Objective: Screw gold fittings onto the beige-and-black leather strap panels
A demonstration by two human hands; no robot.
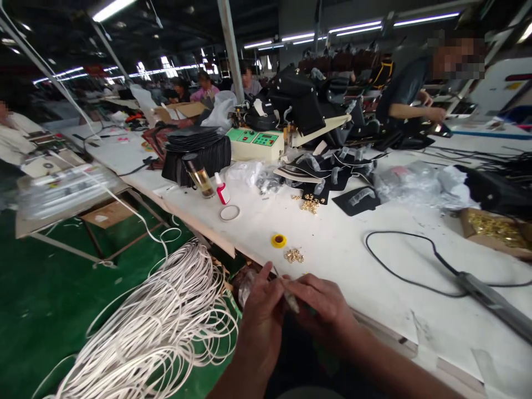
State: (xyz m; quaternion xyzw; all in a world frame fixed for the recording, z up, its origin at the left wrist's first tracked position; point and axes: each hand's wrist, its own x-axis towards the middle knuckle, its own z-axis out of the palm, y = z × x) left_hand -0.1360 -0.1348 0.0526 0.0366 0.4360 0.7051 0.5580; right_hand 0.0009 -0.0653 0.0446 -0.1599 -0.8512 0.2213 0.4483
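My left hand (262,311) and right hand (323,306) meet at the white table (344,244), both pinching a slim piece (291,302) too blurred to identify, probably for fine control, gold fittings (294,255) and yellow ring (279,245) just beyond, likely for quick reach.

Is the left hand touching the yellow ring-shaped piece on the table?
Apart. The head view shows white tabletop between the left hand and the yellow ring-shaped piece, which lies beyond the fingertips.
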